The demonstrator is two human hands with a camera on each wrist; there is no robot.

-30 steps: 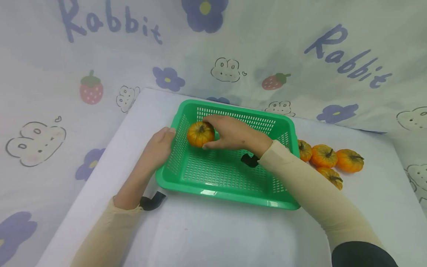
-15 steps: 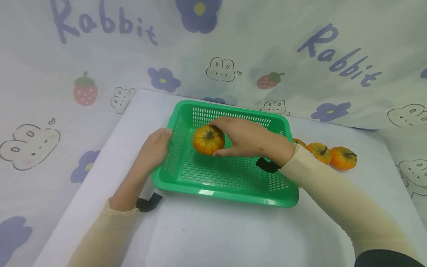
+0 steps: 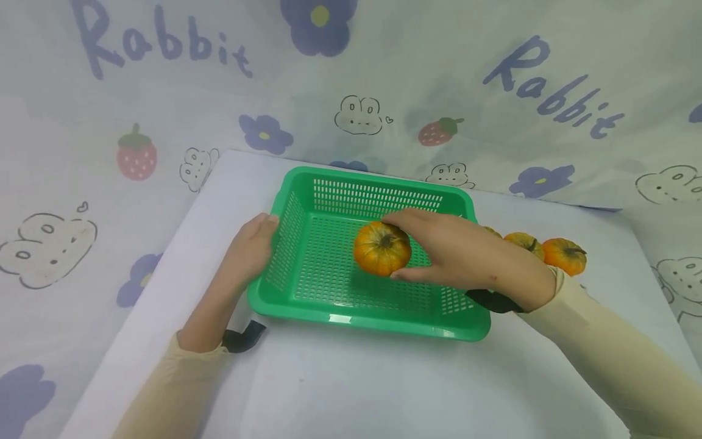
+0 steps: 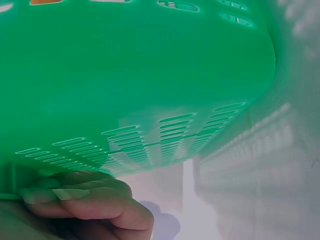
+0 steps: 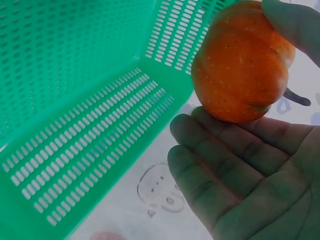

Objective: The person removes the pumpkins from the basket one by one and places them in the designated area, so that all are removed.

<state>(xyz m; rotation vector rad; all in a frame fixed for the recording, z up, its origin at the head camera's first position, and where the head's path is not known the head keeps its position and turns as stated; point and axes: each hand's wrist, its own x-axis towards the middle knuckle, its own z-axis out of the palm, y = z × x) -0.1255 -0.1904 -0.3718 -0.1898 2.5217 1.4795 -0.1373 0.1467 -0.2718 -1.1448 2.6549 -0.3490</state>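
A small orange pumpkin (image 3: 378,249) with a greenish stem is held in my right hand (image 3: 466,253), above the floor of a green plastic basket (image 3: 384,324). In the right wrist view the thumb lies on one side of the pumpkin (image 5: 237,70) and the fingers (image 5: 215,175) on the other. My left hand (image 3: 249,251) grips the basket's left rim, thumb over the edge. Its fingers (image 4: 107,202) curl under that rim in the left wrist view. The basket's perforated floor shows bare around the held pumpkin.
To the right of the basket, more small pumpkins (image 3: 565,256) sit on the white table (image 3: 351,384), partly hidden by the right arm. Behind the table hangs a cloth (image 3: 307,85) printed with rabbits, flowers and strawberries.
My right hand has carried the pumpkin from the basket's left end rightward to over its middle, and it looks larger. The left hand has stayed on the rim.
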